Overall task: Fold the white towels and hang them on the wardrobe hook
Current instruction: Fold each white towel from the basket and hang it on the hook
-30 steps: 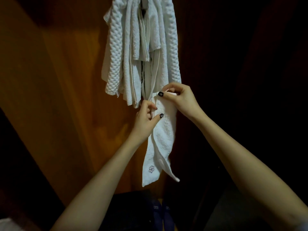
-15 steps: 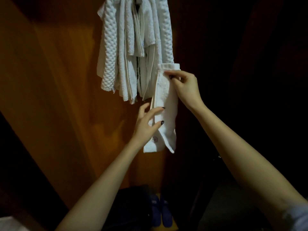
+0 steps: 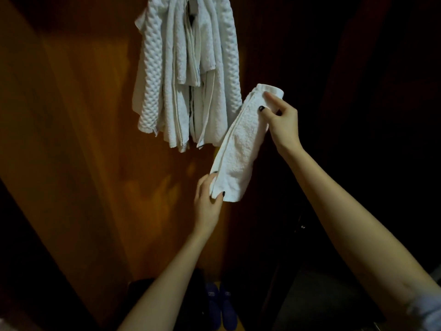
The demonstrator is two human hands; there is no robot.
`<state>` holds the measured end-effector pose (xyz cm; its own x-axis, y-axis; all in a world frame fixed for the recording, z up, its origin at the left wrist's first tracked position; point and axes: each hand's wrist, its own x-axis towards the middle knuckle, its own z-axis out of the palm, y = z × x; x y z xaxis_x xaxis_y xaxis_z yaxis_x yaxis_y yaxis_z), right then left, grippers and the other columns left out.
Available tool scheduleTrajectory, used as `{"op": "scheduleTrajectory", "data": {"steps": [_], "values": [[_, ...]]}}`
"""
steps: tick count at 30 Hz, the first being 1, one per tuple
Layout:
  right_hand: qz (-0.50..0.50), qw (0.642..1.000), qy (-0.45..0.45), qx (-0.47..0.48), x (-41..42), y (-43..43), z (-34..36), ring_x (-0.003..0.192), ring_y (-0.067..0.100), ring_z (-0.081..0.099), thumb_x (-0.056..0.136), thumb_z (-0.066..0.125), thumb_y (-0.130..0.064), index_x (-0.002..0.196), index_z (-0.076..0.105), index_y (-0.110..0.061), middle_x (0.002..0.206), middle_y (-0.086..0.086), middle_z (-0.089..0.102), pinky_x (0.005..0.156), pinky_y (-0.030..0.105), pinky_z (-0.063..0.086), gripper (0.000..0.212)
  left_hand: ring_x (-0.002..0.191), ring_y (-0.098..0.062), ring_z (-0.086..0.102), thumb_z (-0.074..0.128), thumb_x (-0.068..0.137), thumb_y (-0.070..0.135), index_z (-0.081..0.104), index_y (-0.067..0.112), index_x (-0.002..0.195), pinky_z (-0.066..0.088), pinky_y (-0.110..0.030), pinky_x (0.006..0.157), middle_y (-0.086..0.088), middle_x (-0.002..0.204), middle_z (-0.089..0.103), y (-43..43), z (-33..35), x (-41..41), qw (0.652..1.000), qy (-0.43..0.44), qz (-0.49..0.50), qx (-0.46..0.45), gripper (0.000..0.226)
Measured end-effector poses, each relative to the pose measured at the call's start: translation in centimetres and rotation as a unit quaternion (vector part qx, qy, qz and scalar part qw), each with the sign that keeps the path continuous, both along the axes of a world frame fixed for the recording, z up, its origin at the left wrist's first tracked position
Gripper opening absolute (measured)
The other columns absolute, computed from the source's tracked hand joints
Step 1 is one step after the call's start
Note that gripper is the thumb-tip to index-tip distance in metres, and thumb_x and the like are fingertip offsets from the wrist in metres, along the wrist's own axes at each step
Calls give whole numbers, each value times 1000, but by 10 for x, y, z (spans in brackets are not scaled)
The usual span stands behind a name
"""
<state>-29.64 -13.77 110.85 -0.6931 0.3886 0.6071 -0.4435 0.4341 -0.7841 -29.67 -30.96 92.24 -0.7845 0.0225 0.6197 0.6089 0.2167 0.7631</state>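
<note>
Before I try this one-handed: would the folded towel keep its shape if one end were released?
Probably not: the folded towel is soft terry, held by the right hand on top and the left hand below, so it would likely droop. It seems light, since fingertips carry it.

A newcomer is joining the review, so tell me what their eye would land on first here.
First, the folded white towel, held slanted in mid-frame: the right hand pinches its top end, the left hand grips its bottom corner. Next, the bunch of white towels hanging at top centre, bright against the orange-brown wardrobe panel. A pair of blue slippers sits dim at the bottom.
</note>
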Motion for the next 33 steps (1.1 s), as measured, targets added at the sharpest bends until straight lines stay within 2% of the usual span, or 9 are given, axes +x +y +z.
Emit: {"op": "scheduleTrajectory", "data": {"steps": [2, 5, 12, 16, 19, 23, 26, 29, 33], "values": [[-7, 1000, 5, -10, 2, 6, 2, 125, 2, 48, 91, 61, -13, 134, 56, -8, 139, 1, 55, 103, 19, 42, 44, 114, -18, 52, 65, 84, 3, 50, 13, 126, 46, -32, 95, 2, 126, 50, 2, 5, 1, 998, -37, 9, 49, 45], [-10, 999, 12, -33, 4, 10, 6, 126, 8, 51, 91, 61, -12, 134, 55, -6, 139, 4, 55, 104, 25, 45, 43, 103, -15, 55, 69, 82, 5, 61, 9, 106, 50, -41, 86, 3, 110, 56, 2, 15, -3, 999, -20, 29, 33, 25], [-28, 999, 15, -32, 7, 12, 7, 130, 11, 48, 92, 59, -10, 134, 55, -5, 140, 5, 54, 108, 28, 42, 43, 87, -12, 57, 69, 82, -4, 65, -1, 85, 44, -11, 69, -4, 103, 56, -9, 18, -3, 999, 35, 35, 17, 5], [-44, 999, 8, -29, 6, 16, 4, 130, 11, 48, 93, 59, -10, 135, 55, -6, 140, 4, 54, 105, 21, 42, 42, 79, -7, 54, 64, 85, -4, 61, -1, 88, 38, -6, 68, -5, 96, 59, -19, 23, -5, 997, 66, 38, -32, 5], [-44, 999, 1, -29, 5, 19, 1, 129, 11, 50, 93, 59, -9, 133, 57, -8, 139, 2, 56, 107, 27, 43, 41, 76, -13, 54, 59, 88, -4, 59, -2, 95, 36, -4, 63, -3, 86, 60, -27, 23, -10, 995, 71, 36, -68, 8], [-39, 999, -22, -16, 5, 21, -5, 130, 11, 48, 92, 58, -10, 135, 56, -11, 141, 1, 53, 108, 32, 43, 44, 61, -5, 51, 56, 91, -3, 55, 2, 95, 36, -9, 53, 6, 76, 55, -32, 17, -15, 996, 49, 23, -72, 6], [-36, 999, -40, 9, 3, 21, -5, 129, 12, 47, 88, 62, -14, 141, 49, -14, 145, 1, 47, 107, 33, 44, 54, 71, 0, 57, 54, 91, -3, 57, 8, 99, 43, -13, 59, 11, 83, 58, -32, 21, -17, 999, 21, -9, -39, 13], [-41, 997, -54, 28, 0, 23, -1, 124, 12, 46, 87, 62, -13, 146, 42, -15, 143, 4, 43, 103, 32, 46, 63, 85, 3, 57, 50, 85, -15, 67, 5, 95, 42, -6, 74, 0, 90, 64, -33, 33, -18, 994, 74, -54, -61, 28], [-38, 997, -50, 32, -4, 24, 4, 123, 9, 44, 88, 61, -11, 148, 38, -14, 145, 5, 40, 103, 29, 45, 64, 85, -7, 56, 68, 81, -2, 65, 11, 98, 37, -9, 65, 7, 99, 59, -34, 40, -24, 994, 37, -80, -58, 22]]}}
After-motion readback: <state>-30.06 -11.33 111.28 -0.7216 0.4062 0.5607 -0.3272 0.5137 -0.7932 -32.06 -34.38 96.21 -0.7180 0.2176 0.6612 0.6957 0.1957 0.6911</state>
